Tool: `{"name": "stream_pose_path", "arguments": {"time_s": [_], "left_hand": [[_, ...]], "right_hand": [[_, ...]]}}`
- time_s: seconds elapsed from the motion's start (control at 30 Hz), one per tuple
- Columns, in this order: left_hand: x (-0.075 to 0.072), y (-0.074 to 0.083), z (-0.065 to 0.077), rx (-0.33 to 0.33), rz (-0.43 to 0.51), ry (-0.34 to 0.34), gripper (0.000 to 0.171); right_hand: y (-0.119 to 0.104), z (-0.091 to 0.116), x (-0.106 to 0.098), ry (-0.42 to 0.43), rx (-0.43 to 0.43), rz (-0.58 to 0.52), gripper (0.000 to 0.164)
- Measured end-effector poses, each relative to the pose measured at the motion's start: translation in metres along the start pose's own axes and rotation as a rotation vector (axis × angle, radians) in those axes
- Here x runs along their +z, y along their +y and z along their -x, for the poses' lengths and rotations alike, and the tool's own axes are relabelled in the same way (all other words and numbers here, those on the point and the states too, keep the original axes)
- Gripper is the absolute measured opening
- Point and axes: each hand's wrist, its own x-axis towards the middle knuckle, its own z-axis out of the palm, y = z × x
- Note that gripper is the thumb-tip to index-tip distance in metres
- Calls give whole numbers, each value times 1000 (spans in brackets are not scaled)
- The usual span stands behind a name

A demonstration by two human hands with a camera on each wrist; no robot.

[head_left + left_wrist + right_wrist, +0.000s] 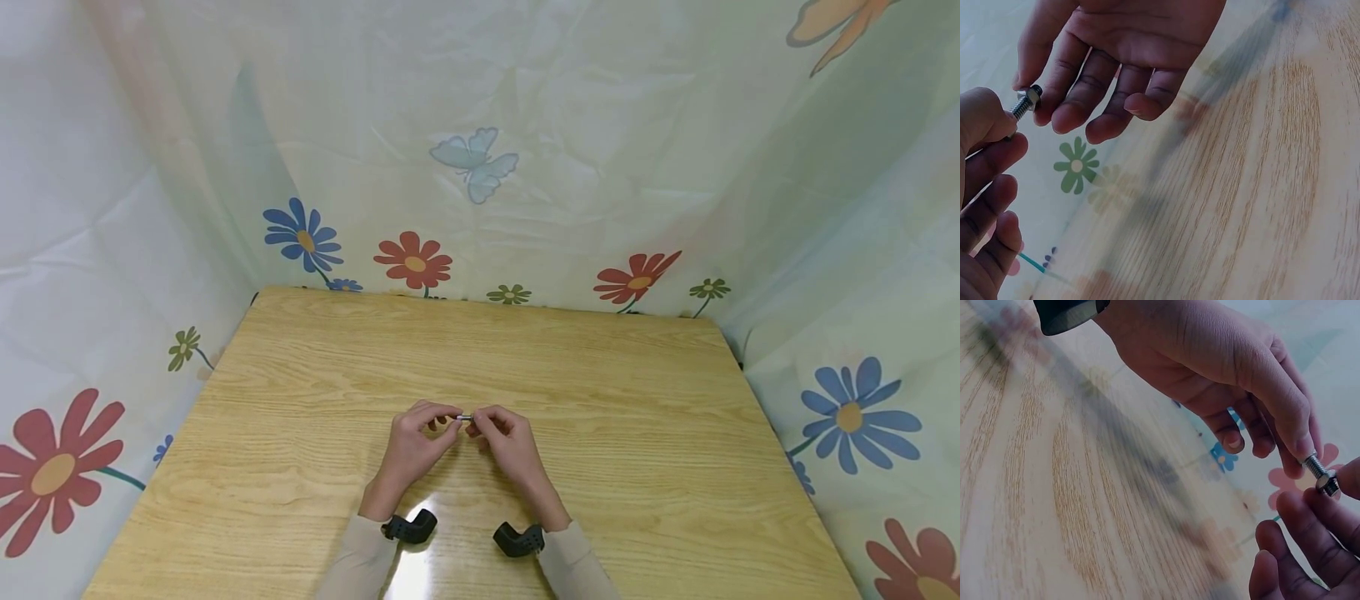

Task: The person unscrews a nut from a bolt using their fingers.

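Note:
A small silvery bolt point(465, 417) is held between both hands, just above the table. My left hand point(412, 448) pinches one end of it with thumb and forefinger, and those fingertips hide that end. Threads show along the bolt point(1019, 110) in the left wrist view. A hex nut point(1327, 482) sits on the threads near the other end, with the bolt's dark tip poking out past it. My right hand point(512, 443) has its thumb and forefinger on either side of the nut. Its other fingers point(1107, 125) are loosely bent, apart from the bolt.
Beneath the hands lies a wood-grain table point(300, 375). Pale curtains point(570, 167) printed with flowers and a butterfly stand behind it and along both sides. Each wrist wears a black camera mount point(411, 527).

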Motion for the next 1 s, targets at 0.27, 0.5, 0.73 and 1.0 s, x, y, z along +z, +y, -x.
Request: {"name": "stream_pose_path", "arguments": {"time_s": [0.27, 0.5, 0.73, 1.0], "left_hand": [[-1, -1, 1, -6, -2, -5, 15], [-1, -1, 1, -12, -4, 8, 19], [0, -3, 3, -3, -13, 26, 18], [0, -2, 2, 9, -8, 41, 18]], "right_hand": [[-2, 0, -1, -25, -68, -6, 16], [-3, 2, 0, -39, -154, -3, 18], [-3, 1, -1, -32, -191, -12, 17], [-1, -1, 0, 30, -115, 15, 26]]}}
